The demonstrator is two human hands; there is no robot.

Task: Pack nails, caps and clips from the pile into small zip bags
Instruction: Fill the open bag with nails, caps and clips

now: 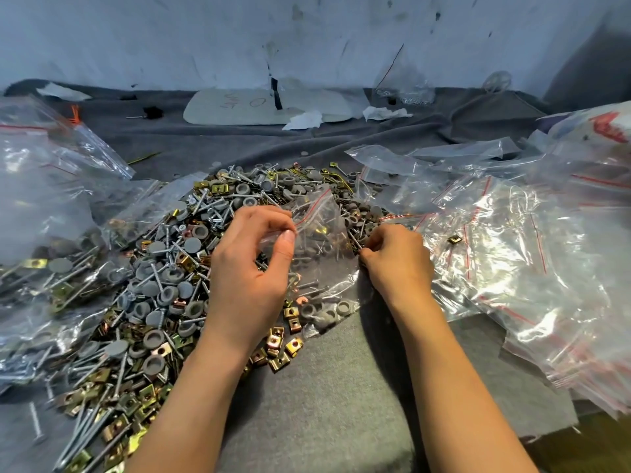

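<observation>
Desk covered w/ grey cloth [324, 387], wall behind. Right side: big loose heap of empty zip bags [546, 268], red seal strips showing. Left side: filled bags [41, 254] w/ hardware inside, partly blurred. Centre-left: the pile [160, 274] of nails, grey caps & brass clips, spread on the cloth from the near left edge to mid-desk. At the back a white board [239, 107] lies flat, scribble on it, not legible. Small zip bag [317, 233] is held up over the pile's right part, a few pcs inside. Left hand [246, 274] pinches the bag's mouth, thumb & index fingers [288, 238] closed on it. Right hand [396, 257] sits just right of the bag, fingers [370, 247] curled at the pile's edge; can't tell if they grip anything. One stray clip [454, 238] lies on the empty bags.
</observation>
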